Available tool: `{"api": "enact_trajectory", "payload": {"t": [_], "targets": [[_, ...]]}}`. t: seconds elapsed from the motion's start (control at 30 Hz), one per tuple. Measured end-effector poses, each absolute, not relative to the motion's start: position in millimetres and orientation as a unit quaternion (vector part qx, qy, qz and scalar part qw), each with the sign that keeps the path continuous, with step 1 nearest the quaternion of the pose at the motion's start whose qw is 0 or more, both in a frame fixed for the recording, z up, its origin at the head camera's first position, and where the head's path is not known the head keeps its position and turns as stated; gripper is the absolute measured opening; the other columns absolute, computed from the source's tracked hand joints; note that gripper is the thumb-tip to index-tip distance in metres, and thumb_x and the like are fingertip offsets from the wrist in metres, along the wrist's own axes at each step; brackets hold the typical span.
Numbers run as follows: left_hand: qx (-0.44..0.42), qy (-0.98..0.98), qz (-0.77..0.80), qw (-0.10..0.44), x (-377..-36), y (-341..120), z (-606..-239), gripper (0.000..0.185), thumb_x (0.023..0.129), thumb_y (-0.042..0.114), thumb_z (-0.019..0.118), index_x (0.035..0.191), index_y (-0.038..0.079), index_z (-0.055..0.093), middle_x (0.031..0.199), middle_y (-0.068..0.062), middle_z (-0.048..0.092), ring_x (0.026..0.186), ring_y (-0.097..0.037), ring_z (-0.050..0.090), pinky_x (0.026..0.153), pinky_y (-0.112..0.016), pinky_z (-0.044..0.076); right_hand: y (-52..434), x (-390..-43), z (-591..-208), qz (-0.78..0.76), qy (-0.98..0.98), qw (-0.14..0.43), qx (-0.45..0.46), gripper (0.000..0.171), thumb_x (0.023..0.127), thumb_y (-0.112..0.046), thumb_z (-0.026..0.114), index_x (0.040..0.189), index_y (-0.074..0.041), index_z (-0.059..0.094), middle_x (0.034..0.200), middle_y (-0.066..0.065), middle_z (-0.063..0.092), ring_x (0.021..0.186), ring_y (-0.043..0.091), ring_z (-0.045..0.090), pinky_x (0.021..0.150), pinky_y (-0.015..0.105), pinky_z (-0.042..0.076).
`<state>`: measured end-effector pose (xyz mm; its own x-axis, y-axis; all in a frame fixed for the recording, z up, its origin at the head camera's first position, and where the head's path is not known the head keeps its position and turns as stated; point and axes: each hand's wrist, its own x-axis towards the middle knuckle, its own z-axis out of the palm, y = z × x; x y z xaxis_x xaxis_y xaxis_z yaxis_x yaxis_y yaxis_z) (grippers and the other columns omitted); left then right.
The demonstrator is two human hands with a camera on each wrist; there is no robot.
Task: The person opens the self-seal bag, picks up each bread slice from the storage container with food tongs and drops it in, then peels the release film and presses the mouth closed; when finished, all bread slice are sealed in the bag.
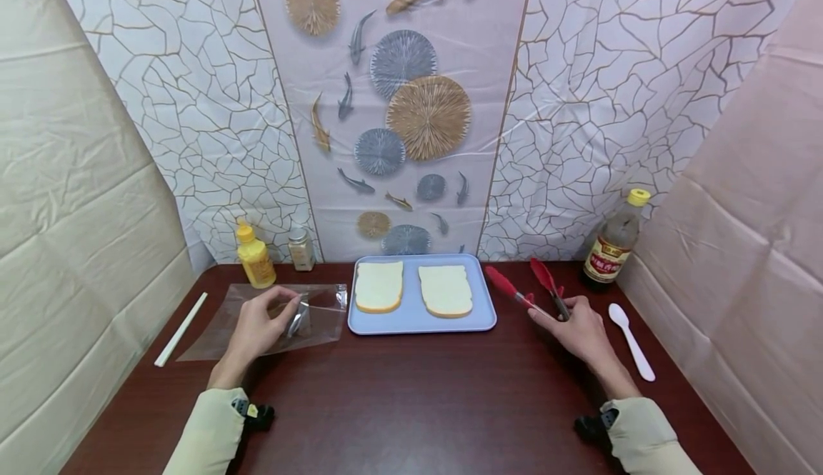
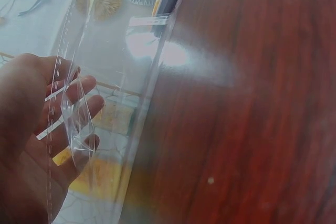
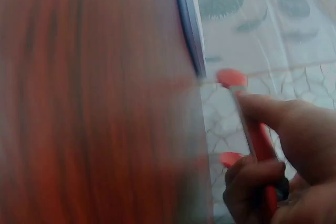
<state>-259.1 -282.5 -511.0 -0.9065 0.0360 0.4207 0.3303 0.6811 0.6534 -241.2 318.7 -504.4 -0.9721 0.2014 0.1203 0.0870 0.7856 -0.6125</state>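
My left hand (image 1: 260, 323) pinches a clear plastic bag (image 1: 324, 316) between thumb and fingers at the left. In the left wrist view the bag's film (image 2: 80, 119) is bunched up at the fingertips. On the right, my right hand (image 1: 581, 331) holds a pair of tongs (image 1: 504, 284) with red tips, pointing away from me, their two arms spread apart. Nothing sits between the red tips. Between the hands, two slices of bread (image 1: 379, 286) lie side by side on a light blue tray (image 1: 411, 323), touched by neither hand.
Behind the bag stand a yellow squeeze bottle (image 1: 258, 261) and a small shaker jar (image 1: 301, 250). White chopsticks (image 1: 181, 329) lie at the far left. At the right are a dark sauce bottle (image 1: 609, 246) with a yellow cap and a white spoon (image 1: 632, 343). Cloth walls surround the table.
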Motion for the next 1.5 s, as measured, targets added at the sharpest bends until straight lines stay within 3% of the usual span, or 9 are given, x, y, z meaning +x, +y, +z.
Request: {"api": "enact_trajectory", "payload": {"t": [0.2, 0.47, 1.1, 1.33, 1.5], "targets": [[-0.100, -0.897, -0.387, 0.189, -258.9, -283.0, -511.3, 0.012, 0.106, 0.022, 0.073, 0.113, 0.013, 0.077, 0.109, -0.006, 0.082, 0.103, -0.022, 0.078, 0.091, -0.048, 0.065, 281.6, -234.7, -497.9, 0.338, -0.938, 0.067, -0.049, 0.093, 0.085, -0.073, 0.080, 0.128, 0.002, 0.049, 0.089, 0.013, 0.064, 0.085, 0.028, 0.062, 0.071, 0.034, 0.047], [-0.101, -0.899, -0.382, 0.191, -258.8, -283.4, -511.7, 0.010, 0.106, 0.023, 0.073, 0.112, 0.016, 0.077, 0.109, -0.004, 0.081, 0.097, -0.018, 0.075, 0.089, -0.048, 0.066, 226.7, -218.1, -490.9, 0.295, -0.954, 0.010, -0.054, 0.102, 0.078, -0.092, 0.070, 0.130, -0.006, 0.049, 0.098, 0.013, 0.070, 0.081, 0.024, 0.063, 0.061, 0.035, 0.043], [-0.102, -0.900, -0.383, 0.183, -260.8, -284.1, -513.0, 0.012, 0.106, 0.025, 0.073, 0.113, 0.015, 0.076, 0.109, -0.006, 0.081, 0.102, -0.023, 0.078, 0.093, -0.051, 0.065, 176.5, -209.8, -486.0, 0.251, -0.966, -0.010, -0.055, 0.089, 0.084, -0.081, 0.074, 0.115, -0.003, 0.045, 0.081, 0.014, 0.060, 0.067, 0.028, 0.060, 0.058, 0.040, 0.042], [-0.100, -0.900, -0.383, 0.183, -260.2, -284.2, -512.4, 0.012, 0.106, 0.024, 0.072, 0.113, 0.014, 0.076, 0.110, -0.007, 0.081, 0.104, -0.024, 0.078, 0.094, -0.053, 0.064, 197.6, -220.9, -482.6, 0.249, -0.968, -0.026, -0.030, 0.093, 0.080, -0.080, 0.079, 0.127, -0.006, 0.047, 0.095, 0.015, 0.067, 0.076, 0.027, 0.062, 0.062, 0.040, 0.045], [-0.102, -0.899, -0.389, 0.172, -259.8, -283.5, -512.6, 0.014, 0.107, 0.026, 0.072, 0.113, 0.015, 0.076, 0.111, -0.006, 0.081, 0.106, -0.025, 0.078, 0.096, -0.053, 0.064, 226.7, -229.0, -479.2, 0.259, -0.965, -0.037, -0.004, 0.092, 0.082, -0.079, 0.078, 0.136, -0.010, 0.051, 0.120, 0.017, 0.070, 0.095, 0.026, 0.063, 0.073, 0.042, 0.049]]}}
